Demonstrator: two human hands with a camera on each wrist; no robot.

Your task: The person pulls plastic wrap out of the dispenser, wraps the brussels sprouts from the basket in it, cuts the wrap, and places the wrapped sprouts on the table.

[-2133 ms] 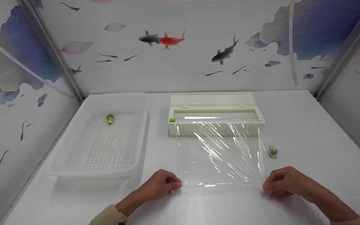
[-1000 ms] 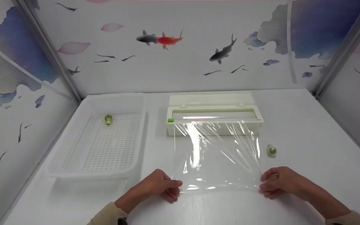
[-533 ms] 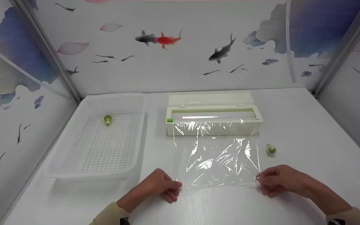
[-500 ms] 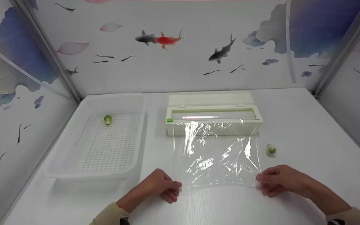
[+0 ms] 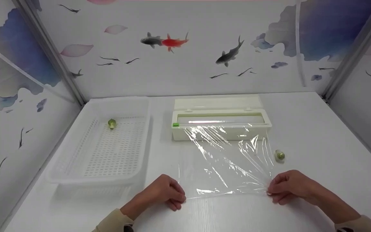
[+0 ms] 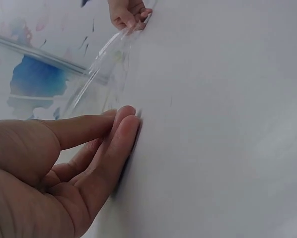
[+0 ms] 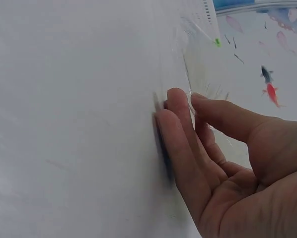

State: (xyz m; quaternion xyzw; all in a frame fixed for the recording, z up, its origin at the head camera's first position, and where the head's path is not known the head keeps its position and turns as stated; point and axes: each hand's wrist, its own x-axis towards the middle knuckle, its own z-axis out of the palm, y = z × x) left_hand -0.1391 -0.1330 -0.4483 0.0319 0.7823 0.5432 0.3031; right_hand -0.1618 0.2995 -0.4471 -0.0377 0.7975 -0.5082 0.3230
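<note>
A sheet of clear plastic wrap [image 5: 217, 167] stretches from a cream dispenser box [image 5: 221, 133] toward the front of the table. My left hand [image 5: 169, 192] pinches its near left corner between thumb and fingers, low over the tabletop. At the near right corner, my right hand [image 5: 290, 187] pinches the film, and creases fan out from those fingers. The box's lid [image 5: 217, 102] stands tipped back, baring the roll [image 5: 221, 120] inside. Beside the film's right edge lies a small green-and-white vegetable [image 5: 280, 156], which looks wrapped in film.
A white perforated plastic basket [image 5: 140, 167] stands on the left of the table, with one small green vegetable [image 5: 111, 124] inside it. A green slider [image 5: 175, 124] sits at the box's front left edge. Printed panels enclose the table at the back and sides.
The sheet, slacker half a second ago, is pulled into diagonal creases toward my right hand. Both hands have shifted slightly; the left fingertips are a bit lower. Box, basket and vegetables stay put.
</note>
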